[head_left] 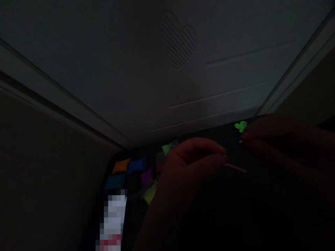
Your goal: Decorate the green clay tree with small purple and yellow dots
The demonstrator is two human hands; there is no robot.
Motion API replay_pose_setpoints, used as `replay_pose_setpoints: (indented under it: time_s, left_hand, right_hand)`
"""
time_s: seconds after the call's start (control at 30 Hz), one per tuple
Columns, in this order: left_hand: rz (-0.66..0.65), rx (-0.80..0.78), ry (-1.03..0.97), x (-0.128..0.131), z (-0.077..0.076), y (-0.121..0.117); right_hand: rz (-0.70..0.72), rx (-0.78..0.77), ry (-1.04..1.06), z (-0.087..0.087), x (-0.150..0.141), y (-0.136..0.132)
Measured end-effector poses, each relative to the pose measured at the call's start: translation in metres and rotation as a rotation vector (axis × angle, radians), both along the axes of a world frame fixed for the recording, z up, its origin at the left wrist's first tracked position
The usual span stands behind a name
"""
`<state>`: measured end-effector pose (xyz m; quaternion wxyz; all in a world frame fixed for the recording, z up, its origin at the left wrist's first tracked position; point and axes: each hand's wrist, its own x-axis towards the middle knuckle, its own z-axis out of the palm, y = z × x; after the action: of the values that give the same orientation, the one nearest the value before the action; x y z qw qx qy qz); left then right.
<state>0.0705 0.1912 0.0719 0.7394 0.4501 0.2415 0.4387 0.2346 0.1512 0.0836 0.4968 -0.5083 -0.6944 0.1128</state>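
Observation:
The view is very dark. My left hand [193, 164] is closed in a pinch, and a thin pink stick [237, 168] juts out to the right from its fingertips. To its right, my right hand [272, 139] is also closed, its thumb and fingertips pressed together at a small bright green leaf-shaped piece [241, 126] that looks like soft clay. The green piece sticks up above the fingertips, with a tiny green bit below. The two hands are apart, raised over a dark tabletop [222, 136].
Left of my hands lie small clay packets: orange [121, 166], blue [136, 165], teal [115, 181], purple [147, 176] and yellow [150, 194]. A green packet [167, 149] is partly behind my left hand. A blurred bright panel [113, 219] is nearby. A pale door [117, 69] with heart reliefs stands behind.

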Motion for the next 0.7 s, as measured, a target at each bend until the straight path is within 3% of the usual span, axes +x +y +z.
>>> replay_pose_setpoints:
  time_s: [0.23, 0.53, 0.7]
  left_hand:
    - [-0.004, -0.126, -0.003, 0.003, 0.004, -0.007]
    - [0.02, -0.138, 0.015, 0.003, 0.005, -0.009]
    - [0.006, -0.13, 0.03, 0.004, 0.004, -0.007]
  right_hand:
    - [0.119, 0.12, -0.131, 0.01, -0.013, -0.01]
    - [-0.002, 0.13, -0.265, 0.004, -0.013, -0.016]
    - [0.043, 0.189, -0.33, 0.002, -0.01, -0.01]
